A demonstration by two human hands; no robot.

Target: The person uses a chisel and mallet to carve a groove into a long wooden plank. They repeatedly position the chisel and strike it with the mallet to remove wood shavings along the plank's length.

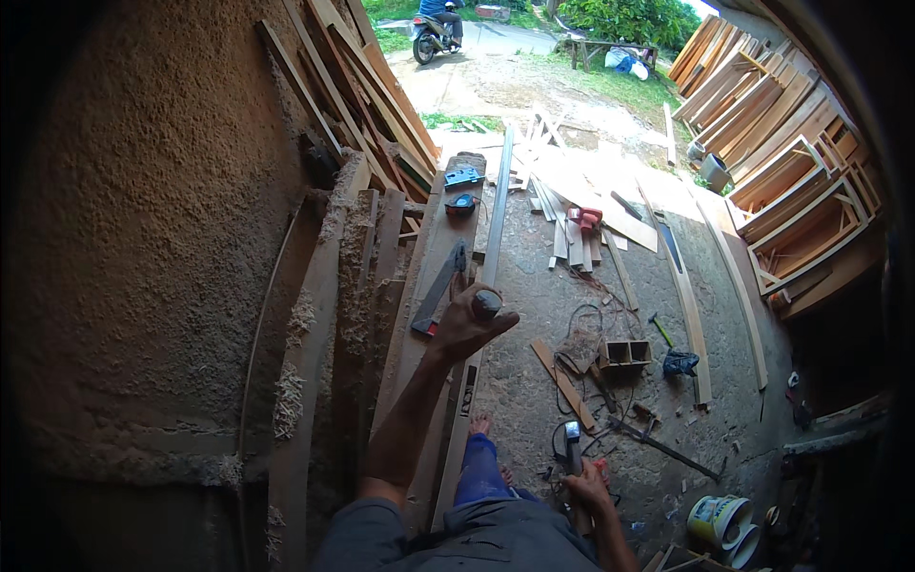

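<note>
My left hand [469,324] is closed around an upright tool with a round dark end [486,303], over the long wooden beam [441,225] at the left. A dark square with a red-marked corner [435,296] lies on the beam beside that hand, partly hidden by it. Farther along the beam are a blue plastic tool [462,177] and a dark-and-blue tape measure or similar [460,204]. Low at the right, my right hand [589,488] grips a long dark tool with a shiny metal end [573,440], beside my leg.
Boards lean on both walls [210,238]. Offcuts, a red power tool [586,217], cords, a wooden box [624,355], long planks [686,315] and buckets [726,522] lie on the concrete floor [524,296]. Outside, a person on a motorbike [437,33] is on the road.
</note>
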